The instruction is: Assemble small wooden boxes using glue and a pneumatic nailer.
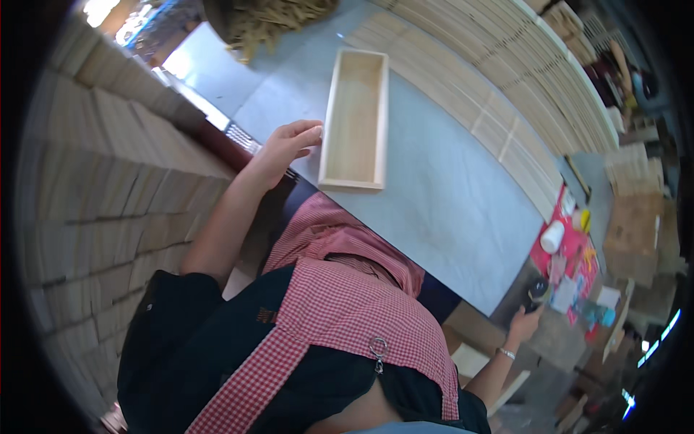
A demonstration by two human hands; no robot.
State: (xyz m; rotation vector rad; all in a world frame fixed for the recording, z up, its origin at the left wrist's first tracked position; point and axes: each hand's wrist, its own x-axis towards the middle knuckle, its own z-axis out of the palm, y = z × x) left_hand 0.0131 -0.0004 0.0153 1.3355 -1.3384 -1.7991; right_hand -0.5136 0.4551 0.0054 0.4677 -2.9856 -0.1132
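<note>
1. The open wooden box (354, 119) lay on our pale desk (448, 195), near its front edge.
2. Our left hand (289, 148) touched the box's left side, fingers curled; we could not tell whether its grip clasped it.
3. Our right hand (525, 324), near the desk's right corner, had its grip closed around a dark object (537, 289).

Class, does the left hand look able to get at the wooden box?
Yes, most likely: the left hand is right at the left side of the wooden box, with nothing visible between.
</note>
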